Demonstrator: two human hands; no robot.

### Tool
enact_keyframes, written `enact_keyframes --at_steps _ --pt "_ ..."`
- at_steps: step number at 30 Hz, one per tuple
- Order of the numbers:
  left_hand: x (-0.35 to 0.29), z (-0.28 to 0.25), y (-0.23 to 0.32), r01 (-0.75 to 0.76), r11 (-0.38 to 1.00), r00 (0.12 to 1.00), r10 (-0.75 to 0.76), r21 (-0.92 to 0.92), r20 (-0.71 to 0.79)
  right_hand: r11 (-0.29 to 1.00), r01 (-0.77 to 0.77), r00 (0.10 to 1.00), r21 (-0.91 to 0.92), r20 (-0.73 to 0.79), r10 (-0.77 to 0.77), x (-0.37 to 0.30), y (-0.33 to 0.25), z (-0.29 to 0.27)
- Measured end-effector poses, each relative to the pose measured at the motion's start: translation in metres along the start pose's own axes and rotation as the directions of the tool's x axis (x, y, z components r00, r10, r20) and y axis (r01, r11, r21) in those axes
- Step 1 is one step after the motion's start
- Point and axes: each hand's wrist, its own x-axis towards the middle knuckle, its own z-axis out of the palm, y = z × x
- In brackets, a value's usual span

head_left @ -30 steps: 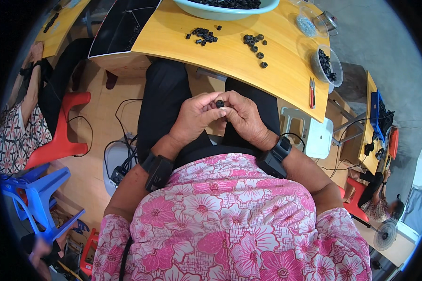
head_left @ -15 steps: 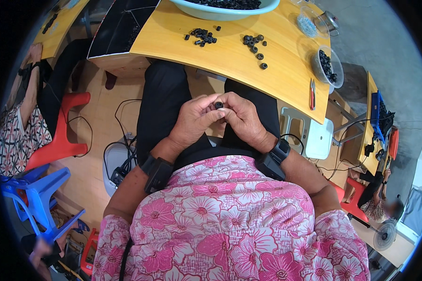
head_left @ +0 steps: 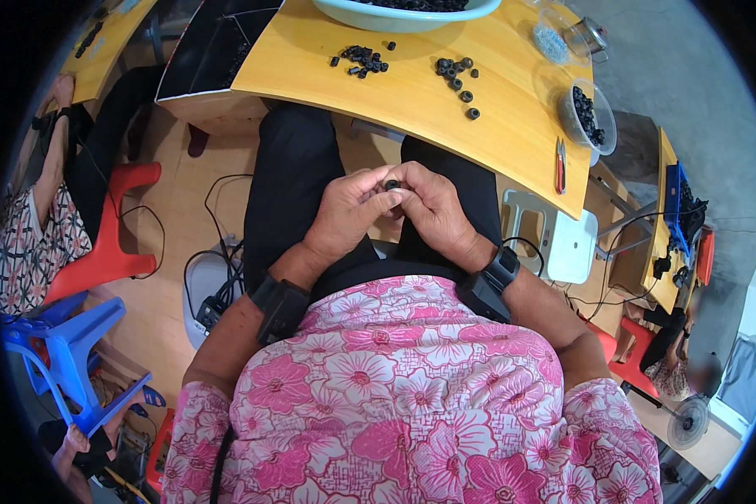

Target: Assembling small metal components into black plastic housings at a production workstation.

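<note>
On my feed, left to right: one co-worker [head_left: 40, 248] in a patterned top, beside a red stool [head_left: 122, 235]; one blue plastic chair [head_left: 80, 344], nearer the lower edge; one open black-lined box [head_left: 197, 71], at the left end of a yellow table [head_left: 512, 109]; one left hand [head_left: 344, 210], curled in a pinch on a small black piece [head_left: 392, 185]; one cluster of loose black parts [head_left: 361, 59], on the table; the small black piece itself, held between both hands short of the table's near edge, mostly hidden from me; one pale blue basin [head_left: 395, 22] of black parts, at the table's far side; one right hand [head_left: 433, 206], closed on the same piece from the other side; a second, sparser cluster [head_left: 458, 76]; one pair of red-handled snips [head_left: 560, 168]; one clear tub [head_left: 569, 119] of black parts; one metal cup [head_left: 586, 35].
</note>
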Motion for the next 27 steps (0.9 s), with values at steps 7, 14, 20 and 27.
enact_keyframes --at_steps 7,14,20,27 --pt "0.001 -0.002 -0.004 0.104 0.983 0.994 -0.107 -0.149 -0.019 0.984 -0.120 0.989 -0.131 -0.107 0.106 0.005 -0.021 -0.019" --pt "0.003 -0.002 0.004 0.188 0.974 0.982 -0.187 -0.128 0.021 0.950 -0.041 0.786 -0.310 -0.597 -0.162 -0.002 -0.034 -0.112" --pt "0.008 -0.003 0.000 0.225 0.960 0.972 -0.232 -0.166 -0.026 0.836 -0.373 0.522 -0.403 -0.836 -0.170 -0.017 -0.028 -0.213" --pt "0.007 -0.006 -0.005 0.280 0.941 0.959 -0.284 -0.188 0.006 0.583 -0.661 0.536 -0.472 -0.841 -0.074 -0.018 -0.016 -0.229"
